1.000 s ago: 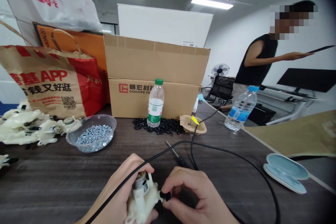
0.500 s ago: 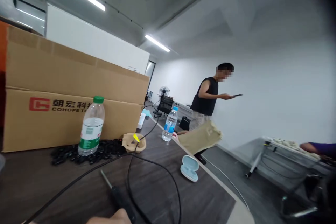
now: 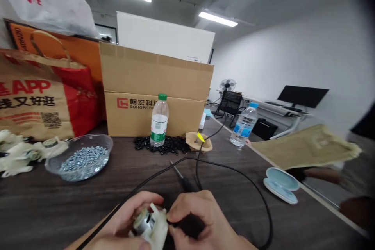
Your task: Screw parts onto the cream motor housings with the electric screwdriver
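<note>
Again, the view takes in the dark table [image 3: 29, 211] and both hands; half a second earlier it was swung to the right, with the held housing out of sight, so the handwork can once more be followed. From left to right: loose pale housings [image 3: 17, 156]; a clear dish [image 3: 109, 146] of small screws [image 3: 84, 158]; then the left hand [image 3: 120, 220], wrapped around the held housing [image 3: 159, 232]. This housing lies tilted between the two hands, its silvery motor [image 3: 144, 223] on the side toward the left palm and more exposed than one second earlier. At its right edge, the thumb and forefinger of the right hand [image 3: 205, 218] are pinched on a small dark piece [image 3: 173, 224], largely covered by the fingertips; whether it is seated cannot be told. Just beyond that hand lies a screwdriver [image 3: 185, 183], untouched.
</note>
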The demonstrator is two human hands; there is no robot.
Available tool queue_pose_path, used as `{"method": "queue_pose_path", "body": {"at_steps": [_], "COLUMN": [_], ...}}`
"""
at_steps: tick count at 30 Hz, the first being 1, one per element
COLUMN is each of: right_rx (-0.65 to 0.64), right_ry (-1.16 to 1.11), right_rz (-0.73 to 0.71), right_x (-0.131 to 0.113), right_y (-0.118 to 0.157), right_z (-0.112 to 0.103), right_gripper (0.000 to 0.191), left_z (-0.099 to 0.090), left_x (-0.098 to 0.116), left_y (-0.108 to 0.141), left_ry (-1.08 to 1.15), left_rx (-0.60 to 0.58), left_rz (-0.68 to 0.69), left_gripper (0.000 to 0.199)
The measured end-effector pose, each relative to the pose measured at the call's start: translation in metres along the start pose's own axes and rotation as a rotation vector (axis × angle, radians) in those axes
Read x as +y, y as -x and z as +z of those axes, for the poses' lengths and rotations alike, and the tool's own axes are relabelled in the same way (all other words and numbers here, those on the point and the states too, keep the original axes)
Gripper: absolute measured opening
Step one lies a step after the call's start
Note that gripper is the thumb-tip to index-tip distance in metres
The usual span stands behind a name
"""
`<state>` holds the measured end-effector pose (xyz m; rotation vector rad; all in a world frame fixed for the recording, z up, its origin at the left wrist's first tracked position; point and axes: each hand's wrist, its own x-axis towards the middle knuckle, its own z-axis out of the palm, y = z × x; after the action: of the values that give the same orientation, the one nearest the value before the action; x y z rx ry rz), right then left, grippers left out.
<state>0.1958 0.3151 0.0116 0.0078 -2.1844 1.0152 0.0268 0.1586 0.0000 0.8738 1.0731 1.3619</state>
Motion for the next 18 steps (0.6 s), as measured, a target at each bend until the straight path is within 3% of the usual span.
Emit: {"method": "queue_pose_path", "body": {"at_steps": [4, 8, 13, 18], "right_rx": [-0.091, -0.161, -0.265, -0.304], "right_ry": [0.04, 0.104, 0.106, 0.122], "right_rz": [-0.134, -0.073, -0.014, 0.032], "right_x": [-0.005, -0.015, -0.024, -0.016], "right_y": [-0.004, -0.006, -0.01, -0.012], "right_z": [-0.004, -0.006, -0.009, -0.01], "right_gripper": [0.02, 0.019, 0.02, 0.015], "left_z": [-0.006, -0.004, 0.008, 0.01], "left_x": [-0.008, -0.015, 0.012, 0.033], "left_y": [0.0, -0.006, 0.005, 0.01], "left_ry": [-0.03, -0.035, -0.13, -0.092], "left_rx": [-0.019, 0.05, 0.076, -0.071], "left_rz": [-0.051, -0.014, -0.12, -0.143], "left_gripper": [0.072, 0.067, 0.074, 0.058]}}
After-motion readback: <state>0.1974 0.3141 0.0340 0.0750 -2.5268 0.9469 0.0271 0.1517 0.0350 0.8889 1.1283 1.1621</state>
